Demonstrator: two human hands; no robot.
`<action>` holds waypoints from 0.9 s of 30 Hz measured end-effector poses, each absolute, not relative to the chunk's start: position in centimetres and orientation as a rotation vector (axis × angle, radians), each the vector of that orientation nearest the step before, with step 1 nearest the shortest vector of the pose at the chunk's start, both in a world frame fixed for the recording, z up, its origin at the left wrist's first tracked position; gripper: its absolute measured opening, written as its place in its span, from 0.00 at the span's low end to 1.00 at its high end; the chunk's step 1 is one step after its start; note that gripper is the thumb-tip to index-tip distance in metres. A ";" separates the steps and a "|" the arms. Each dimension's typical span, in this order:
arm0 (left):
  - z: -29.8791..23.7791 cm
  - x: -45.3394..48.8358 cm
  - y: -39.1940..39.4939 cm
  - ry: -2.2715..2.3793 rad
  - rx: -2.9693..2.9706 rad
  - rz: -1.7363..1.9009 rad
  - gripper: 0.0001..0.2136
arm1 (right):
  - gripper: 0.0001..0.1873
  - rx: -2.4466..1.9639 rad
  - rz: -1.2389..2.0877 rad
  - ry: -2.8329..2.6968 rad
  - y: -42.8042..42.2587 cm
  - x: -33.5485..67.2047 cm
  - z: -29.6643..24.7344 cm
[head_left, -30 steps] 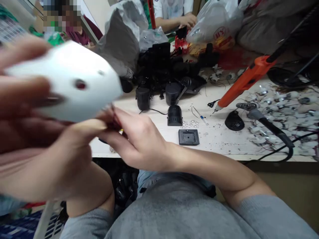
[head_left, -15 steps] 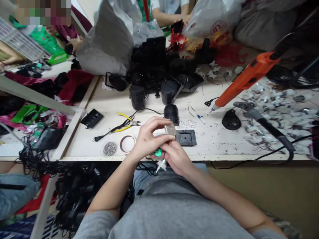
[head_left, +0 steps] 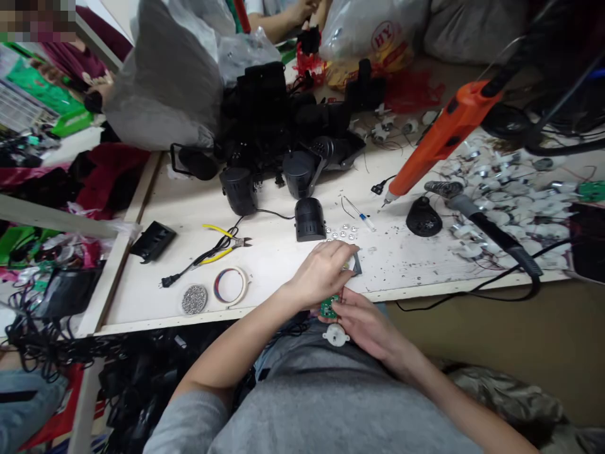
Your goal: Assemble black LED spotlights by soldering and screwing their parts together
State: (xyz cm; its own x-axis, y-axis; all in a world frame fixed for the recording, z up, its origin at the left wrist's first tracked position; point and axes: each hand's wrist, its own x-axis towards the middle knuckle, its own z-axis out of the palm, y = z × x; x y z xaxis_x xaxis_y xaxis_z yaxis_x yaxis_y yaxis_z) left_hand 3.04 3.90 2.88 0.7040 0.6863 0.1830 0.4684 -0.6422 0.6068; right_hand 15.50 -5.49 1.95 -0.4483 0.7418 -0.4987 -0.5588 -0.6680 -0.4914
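1. Head view, hands: L hand (head_left: 321, 272) is curving over the front edge of the white work table (head_left: 274, 268), fingers bunched narrow. A black square plate (head_left: 358, 266) is showing just past them; can't tell if they're gripping it.
2. R hand (head_left: 366, 328) is sitting just below, fingers closing narrow on a small green PCB (head_left: 329, 306).
3. PCB is staying low, right by the table edge, between both hands. Its long axis is unclear: board is too small and partly covered. A white round plastic part (head_left: 335, 335) is showing just below it, toward the person's gray top (head_left: 302, 422); can't tell if joined.
4. Near L hand: silver rivets (head_left: 341, 234) are lying on the table, beside a black cylindrical housing (head_left: 310, 219).
5. Further L: yellow-handled wire cutters (head_left: 222, 243) and a tape roll (head_left: 230, 285) are lying well apart from the hands.
6. Further R: an orange soldering tool (head_left: 439, 140) is lying across the table, tip pointing L.
7. Far end: a co-worker's hands (head_left: 293, 10) are working beyond the plastic bags (head_left: 371, 38).
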 end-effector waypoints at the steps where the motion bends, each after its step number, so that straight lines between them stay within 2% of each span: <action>1: 2.7 3.3 4.0 0.864 2.393 0.540 0.15 | 0.21 -0.906 2.128 -0.368 -5.5 16.1 2.0; 5: 1.9 3.5 4.5 0.888 2.389 0.534 0.14 | 0.21 -0.985 2.055 -0.548 -5.5 17.6 2.0; 10: -0.1 2.9 4.9 0.981 2.289 0.693 0.20 | 0.25 -1.129 1.933 -0.699 -5.5 18.1 0.9; 13: -1.1 2.6 4.7 0.957 2.239 0.727 0.23 | 0.24 -1.183 1.902 -0.753 -5.6 18.1 0.3; 22: -0.4 -0.9 5.5 0.760 2.208 0.759 0.21 | 0.17 -1.186 1.907 -0.732 -5.2 15.8 0.7; 27: -0.3 -3.5 5.8 0.807 2.257 0.768 0.17 | 0.22 -1.071 2.000 -0.615 -4.1 12.5 1.2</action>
State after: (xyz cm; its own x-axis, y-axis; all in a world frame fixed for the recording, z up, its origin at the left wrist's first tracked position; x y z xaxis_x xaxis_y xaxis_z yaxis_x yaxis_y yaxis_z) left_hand -3.53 5.84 -0.32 0.6450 0.6993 0.3082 0.3420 -0.6248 0.7019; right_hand 12.49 -4.13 1.19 -0.3496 0.8080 -0.4743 -0.4017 -0.5866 -0.7032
